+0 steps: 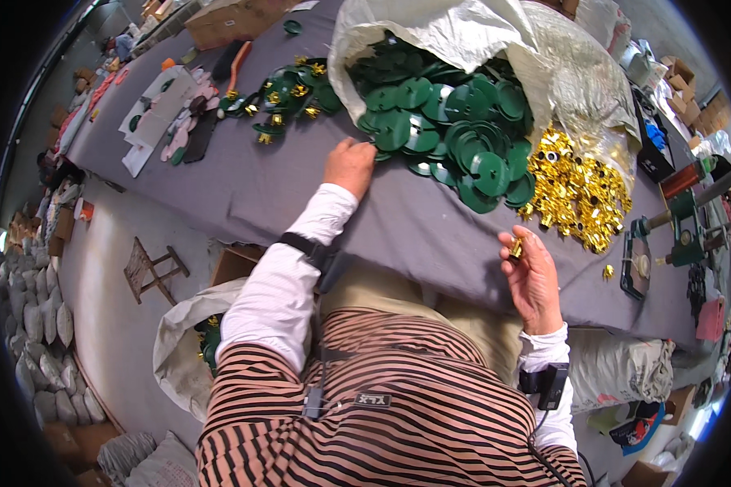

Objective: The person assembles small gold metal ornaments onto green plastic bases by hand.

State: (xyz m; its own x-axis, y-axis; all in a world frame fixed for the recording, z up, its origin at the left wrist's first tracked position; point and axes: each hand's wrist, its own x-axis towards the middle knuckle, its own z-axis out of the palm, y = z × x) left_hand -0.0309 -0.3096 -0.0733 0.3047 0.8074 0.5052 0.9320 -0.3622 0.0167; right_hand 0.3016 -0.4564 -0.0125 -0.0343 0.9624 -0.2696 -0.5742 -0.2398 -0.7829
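Observation:
My left hand (351, 166) rests on the grey cloth at the left edge of a heap of green plastic discs (490, 172). Its fingers are curled closed, and their tips are hidden against the nearest discs, so what they grip does not show. Between thumb and fingers of my right hand (534, 276) is a small shiny gold fitting (516, 248), held palm up over the table's near edge. Beyond that hand lies a pile of similar gold fittings (575, 188). The discs spill out of a white woven sack (495, 36) lying open on the table.
Green discs with gold fittings attached (276, 101) lie at the back left, beside a red-handled brush (238, 66). A green hand press (684, 231) stands on the right. One loose gold fitting (608, 272) lies near it. Below left are a wooden stool (144, 269) and an open sack (175, 345).

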